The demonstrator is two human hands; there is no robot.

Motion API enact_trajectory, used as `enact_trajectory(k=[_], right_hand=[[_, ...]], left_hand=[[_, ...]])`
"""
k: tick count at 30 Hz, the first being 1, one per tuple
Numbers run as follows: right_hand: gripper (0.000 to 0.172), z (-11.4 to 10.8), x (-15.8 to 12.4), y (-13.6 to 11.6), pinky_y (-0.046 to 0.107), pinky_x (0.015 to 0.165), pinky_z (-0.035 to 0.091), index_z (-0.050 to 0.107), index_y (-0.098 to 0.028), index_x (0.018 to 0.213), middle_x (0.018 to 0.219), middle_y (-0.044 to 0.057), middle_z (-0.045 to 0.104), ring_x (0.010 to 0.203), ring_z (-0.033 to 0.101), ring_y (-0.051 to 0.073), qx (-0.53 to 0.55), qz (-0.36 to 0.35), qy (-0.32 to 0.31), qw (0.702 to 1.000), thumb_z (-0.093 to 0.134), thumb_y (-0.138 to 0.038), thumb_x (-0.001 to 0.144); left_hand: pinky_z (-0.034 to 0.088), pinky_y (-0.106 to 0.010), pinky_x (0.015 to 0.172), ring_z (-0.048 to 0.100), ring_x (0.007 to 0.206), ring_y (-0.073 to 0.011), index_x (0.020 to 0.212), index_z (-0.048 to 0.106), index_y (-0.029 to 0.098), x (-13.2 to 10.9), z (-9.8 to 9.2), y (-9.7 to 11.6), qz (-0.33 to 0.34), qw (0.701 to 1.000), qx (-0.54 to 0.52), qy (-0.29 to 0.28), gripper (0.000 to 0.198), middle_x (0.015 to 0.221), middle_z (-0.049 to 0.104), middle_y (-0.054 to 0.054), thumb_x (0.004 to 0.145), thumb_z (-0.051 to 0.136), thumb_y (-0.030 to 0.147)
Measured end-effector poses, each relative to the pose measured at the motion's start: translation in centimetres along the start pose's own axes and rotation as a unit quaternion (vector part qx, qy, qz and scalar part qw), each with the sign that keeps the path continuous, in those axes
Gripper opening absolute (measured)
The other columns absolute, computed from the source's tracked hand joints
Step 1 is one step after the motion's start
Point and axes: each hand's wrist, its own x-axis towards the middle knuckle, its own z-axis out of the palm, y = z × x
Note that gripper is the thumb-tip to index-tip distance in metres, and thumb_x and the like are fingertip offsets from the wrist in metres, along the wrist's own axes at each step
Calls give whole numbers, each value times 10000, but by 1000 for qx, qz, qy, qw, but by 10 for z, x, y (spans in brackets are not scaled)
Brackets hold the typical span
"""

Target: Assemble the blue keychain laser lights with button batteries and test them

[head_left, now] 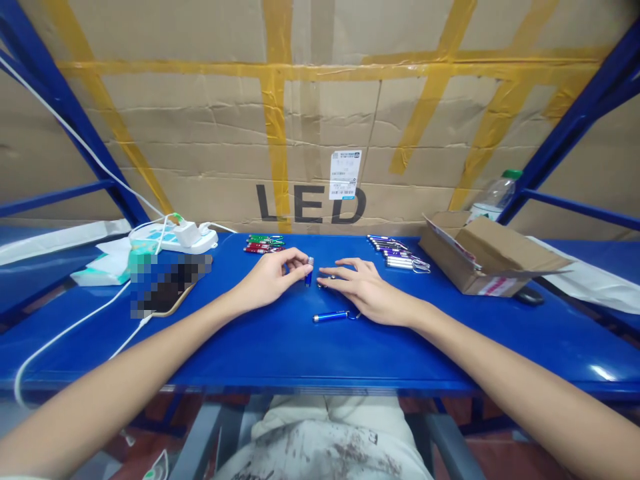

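My left hand [277,277] pinches a short blue metal tube with a silver end [309,273], upright just above or on the table; it looks like part of a small penlight. My right hand [367,288] has its fingers spread over the table, the tips at some small dark and shiny parts [326,281] too small to make out. Nearer me lies a blue keychain penlight [330,317], its ring just below the right hand. Green penlights [265,239] and red penlights [260,247] lie behind the left hand. Purple and silver penlights [400,255] form a row behind the right.
An opened cardboard box [465,267] stands at the right, a plastic bottle [495,197] behind it and a dark object [529,296] beside it. To the left are a phone [175,287], a power strip [165,237] and white cables. A large cardboard wall [215,147] closes the back.
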Motion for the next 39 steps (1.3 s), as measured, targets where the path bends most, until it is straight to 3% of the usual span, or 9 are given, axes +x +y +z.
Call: enact_trajectory(k=[3, 7, 10, 20, 30, 39], right_hand=[[480, 0, 3, 0, 683, 1139, 337, 625, -351, 1538, 1653, 76, 551, 1488, 389, 407, 2, 4, -13, 1000, 406, -218, 1133], [268, -4, 7, 0, 632, 1120, 357, 789, -261, 1238, 1475, 102, 693, 1402, 448, 386, 17, -3, 6, 1000, 557, -308, 1112], [171, -6, 7, 0, 582, 1102, 365, 787, -243, 1089, 1349, 94, 750, 1330, 487, 353, 34, -8, 18, 999, 626, -301, 1085], [163, -5, 2, -3, 511, 1111, 329, 735, -251, 1192, 1246, 71, 763, 1318, 518, 311, 33, -22, 19, 999, 655, -191, 1063], [192, -8, 1, -5, 472, 994, 385, 751, -251, 1230, 1183, 97, 733, 1150, 526, 301, 7, -13, 25, 1000, 627, -241, 1084], [106, -7, 1, -2, 432, 930, 401, 730, -247, 1098, 1147, 81, 693, 1085, 509, 285, 18, 1, 7, 1000, 625, -254, 1086]], left_hand=[[533, -313, 787, 722, 869, -203, 1077, 721, 183, -1, 0, 1, 9, 1000, 21, -2, 355, 952, 797, -52, 1022, 651, 526], [523, -304, 758, 712, 842, -196, 1092, 731, 181, -2, 1, 2, 15, 999, 47, -9, 344, 946, 798, -47, 1028, 642, 507], [517, -300, 759, 709, 838, -190, 1105, 743, 184, -3, 1, 2, 21, 998, 58, -23, 336, 956, 800, -42, 1030, 643, 496], [480, -272, 711, 698, 794, -173, 1126, 775, 193, -5, 1, 5, 22, 995, 74, -60, 315, 930, 799, -29, 1023, 660, 467], [496, -275, 783, 700, 840, -172, 1141, 771, 195, -6, 1, 8, 22, 993, 78, -80, 301, 970, 792, -21, 1027, 665, 452], [510, -280, 816, 684, 827, -166, 1149, 769, 199, -7, 1, 10, 22, 992, 75, -99, 292, 995, 788, -22, 1033, 658, 443]])
